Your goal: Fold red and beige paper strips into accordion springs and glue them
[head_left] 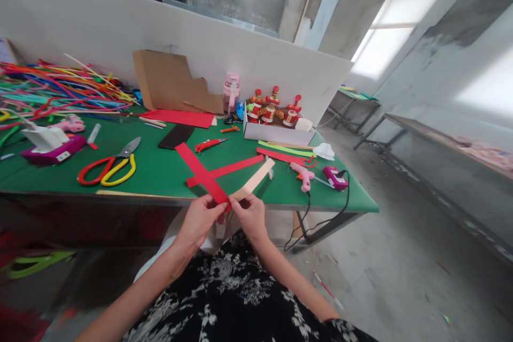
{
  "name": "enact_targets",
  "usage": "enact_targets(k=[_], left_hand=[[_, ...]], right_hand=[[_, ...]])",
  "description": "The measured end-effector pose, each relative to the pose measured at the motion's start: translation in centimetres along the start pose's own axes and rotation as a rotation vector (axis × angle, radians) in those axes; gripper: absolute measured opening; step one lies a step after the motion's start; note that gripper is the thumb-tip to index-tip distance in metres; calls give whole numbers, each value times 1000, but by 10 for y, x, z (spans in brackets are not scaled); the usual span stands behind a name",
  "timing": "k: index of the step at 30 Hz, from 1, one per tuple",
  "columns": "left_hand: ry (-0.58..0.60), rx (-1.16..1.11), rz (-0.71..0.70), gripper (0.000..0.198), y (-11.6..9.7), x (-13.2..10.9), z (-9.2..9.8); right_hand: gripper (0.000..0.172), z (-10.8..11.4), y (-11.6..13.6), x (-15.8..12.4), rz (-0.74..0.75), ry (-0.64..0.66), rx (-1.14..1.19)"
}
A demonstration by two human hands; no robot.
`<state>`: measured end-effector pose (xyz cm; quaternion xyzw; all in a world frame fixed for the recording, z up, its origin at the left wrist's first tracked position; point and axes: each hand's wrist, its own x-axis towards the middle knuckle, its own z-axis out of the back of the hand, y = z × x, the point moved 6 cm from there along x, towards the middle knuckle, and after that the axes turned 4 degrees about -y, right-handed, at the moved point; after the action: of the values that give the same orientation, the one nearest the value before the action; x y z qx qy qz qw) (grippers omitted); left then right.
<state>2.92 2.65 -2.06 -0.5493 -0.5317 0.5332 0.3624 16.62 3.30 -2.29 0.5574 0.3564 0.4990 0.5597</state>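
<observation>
At the table's near edge my left hand (201, 217) and my right hand (251, 215) pinch the meeting ends of two paper strips. A long red strip (200, 172) runs from my left fingers up and to the left over the green table (160, 168). A cream strip (255, 179) runs from my right fingers up and to the right. Another thin red strip (232, 169) lies across the long red one. Both hands have their fingers closed on the paper.
Red and yellow scissors (109, 166) lie at the left, a red utility knife (207, 144) and a black card (176, 135) behind the strips. A pink glue gun (303, 174) with a black cord (308, 214) sits at right. A white box (276, 132) holds figures. Coloured pipe cleaners (56, 91) pile far left.
</observation>
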Motion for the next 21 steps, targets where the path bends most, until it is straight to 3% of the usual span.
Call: enact_targets(k=[10, 16, 21], left_hand=[[-3, -68, 50, 28, 1, -1, -2], [-56, -157, 85, 37, 2, 0, -1], [-64, -163, 160, 42, -5, -4, -1]], right_hand=[[12, 1, 17, -7, 311, -31, -217], [36, -3, 19, -21, 603, 61, -353], [49, -4, 23, -31, 744, 122, -441]])
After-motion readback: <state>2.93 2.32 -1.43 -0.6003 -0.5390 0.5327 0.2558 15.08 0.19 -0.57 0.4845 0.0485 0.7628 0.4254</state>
